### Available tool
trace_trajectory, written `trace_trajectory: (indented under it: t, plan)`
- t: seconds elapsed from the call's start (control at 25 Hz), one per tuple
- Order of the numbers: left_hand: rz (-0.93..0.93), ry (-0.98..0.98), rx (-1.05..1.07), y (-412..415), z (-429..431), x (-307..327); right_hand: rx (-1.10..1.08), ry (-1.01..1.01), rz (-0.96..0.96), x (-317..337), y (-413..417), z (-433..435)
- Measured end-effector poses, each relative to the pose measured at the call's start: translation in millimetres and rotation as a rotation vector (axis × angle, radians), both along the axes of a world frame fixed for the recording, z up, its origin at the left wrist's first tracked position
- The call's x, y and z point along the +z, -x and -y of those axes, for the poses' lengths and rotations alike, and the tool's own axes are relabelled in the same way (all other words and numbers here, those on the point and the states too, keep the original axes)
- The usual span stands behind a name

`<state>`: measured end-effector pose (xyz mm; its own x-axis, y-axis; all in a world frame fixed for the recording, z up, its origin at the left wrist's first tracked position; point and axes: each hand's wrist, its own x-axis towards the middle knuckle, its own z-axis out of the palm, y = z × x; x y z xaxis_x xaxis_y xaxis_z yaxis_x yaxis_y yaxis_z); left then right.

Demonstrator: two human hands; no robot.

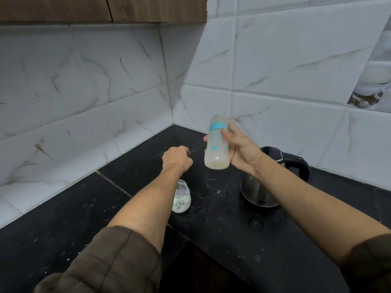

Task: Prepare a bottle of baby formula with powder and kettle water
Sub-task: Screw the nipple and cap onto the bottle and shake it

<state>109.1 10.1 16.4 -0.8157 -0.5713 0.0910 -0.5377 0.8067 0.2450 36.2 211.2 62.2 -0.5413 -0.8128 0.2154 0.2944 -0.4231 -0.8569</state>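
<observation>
Your right grip [243, 151] is wrapped round the translucent plastic baby bottle [215, 153], teal collar up, held clear above the black speckled stone tabletop [211, 246]. Cloudy cream liquid sits in its rounded base, and blur smears its printed marks. Your left grip [176, 159] is clenched at the bottle's 9 o'clock, with nothing showing in it. At its 6 o'clock your forearm hides part of a small clear glass jar [182, 197] of white powder. At the bottle's 4 o'clock stands the brushed steel kettle [258, 193] with a black handle, its lid hidden by your right arm.
</observation>
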Motion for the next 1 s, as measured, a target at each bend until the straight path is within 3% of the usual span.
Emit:
trace_trajectory:
  t: [0.08, 0.24, 0.32, 0.48, 0.64, 0.72, 1.0]
  plan:
    - [-0.001, -0.002, -0.005, 1, -2, 2, 0.013, -0.009, -0.029, 0, -2, 1]
    - [-0.012, -0.005, 0.007, -2, 1, 1, -0.273, 0.068, 0.152, 2, 8, 3]
    - [-0.006, -0.006, 0.009, -2, 3, 0, -0.270, 0.044, 0.141, 1, 9, 1]
    - [0.000, 0.000, 0.005, 1, 2, 3, -0.054, -0.144, -0.065, -8, 4, -2]
    - [-0.011, -0.003, 0.008, 0, 4, -1, -0.360, -0.261, -0.072, -19, 10, 2]
    - [-0.012, -0.008, 0.006, 0, 5, -5, -0.496, -0.369, -0.190, -31, 11, 4]
    - [0.001, -0.041, 0.009, -1, 8, -27, -0.591, -0.826, -0.527, -98, 11, 9]
